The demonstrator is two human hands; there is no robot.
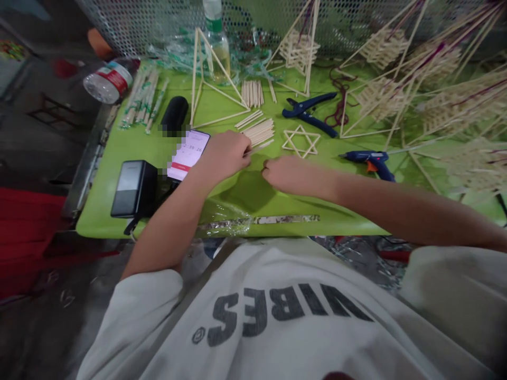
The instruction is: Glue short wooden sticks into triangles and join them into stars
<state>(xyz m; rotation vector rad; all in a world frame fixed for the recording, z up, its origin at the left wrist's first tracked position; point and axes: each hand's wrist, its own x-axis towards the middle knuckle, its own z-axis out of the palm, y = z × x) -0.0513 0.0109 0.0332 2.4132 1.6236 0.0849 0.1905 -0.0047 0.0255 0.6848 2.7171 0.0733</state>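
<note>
My left hand [232, 150] is closed, its fingertips at the near end of a thin wooden stick [263, 146] beside a small pile of sticks [258, 131]. A short gap separates it from my right hand [283, 173], whose fingers are curled together low over the green table; whatever they may hold is hidden. Just beyond the right hand lies a six-pointed star made of sticks [301, 141]. Blue-handled cutters [311, 113] rest behind the star. To the right is a blue glue gun [370, 161] with an orange trigger.
A lit phone [192, 153], a black box-shaped device [132, 189] and a black cylinder [175, 113] stand left. Wrapped stick bundles [138, 100] and bottles [109, 82] are behind them. A stick frame [198, 79] stands at the back; several stick structures [447, 100] crowd the right.
</note>
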